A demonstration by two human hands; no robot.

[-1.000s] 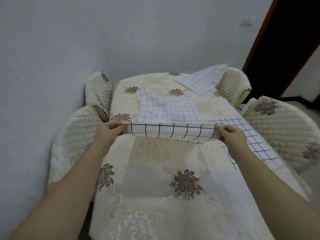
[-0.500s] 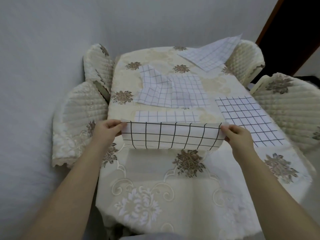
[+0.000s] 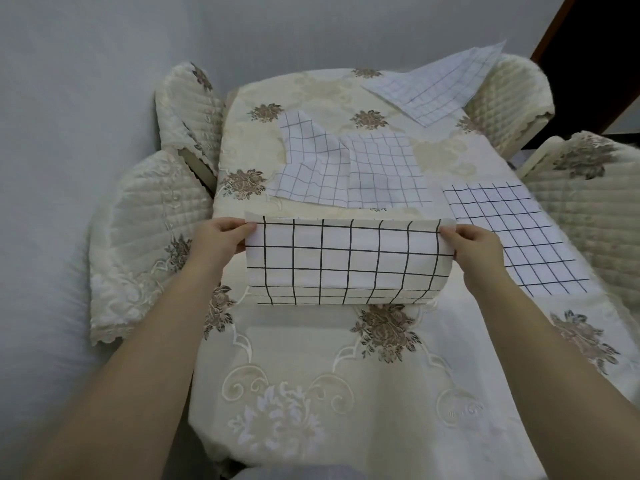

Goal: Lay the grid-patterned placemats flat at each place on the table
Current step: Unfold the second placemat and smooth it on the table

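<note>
I hold a white placemat with a black grid (image 3: 346,261) by its two far corners, above the near middle of the table. My left hand (image 3: 218,239) pinches the left corner and my right hand (image 3: 476,245) the right one. The mat curves down, and its near edge touches the cloth. Another black-grid placemat (image 3: 512,237) lies flat at the right side. Two overlapping, crumpled grid placemats (image 3: 349,168) sit in the table's middle. A further one (image 3: 436,86) lies at the far right corner, hanging past the edge.
The table (image 3: 311,375) wears a cream floral cloth. Quilted chairs stand around it: two on the left (image 3: 145,237), one at the far right (image 3: 509,98), one on the right (image 3: 588,202). A white wall is close on the left; a dark doorway (image 3: 595,46) is at the back right.
I have drawn the held placemat toward me and unrolled it, so more of its grid now hangs down onto the cloth. The view has tilted downward.
</note>
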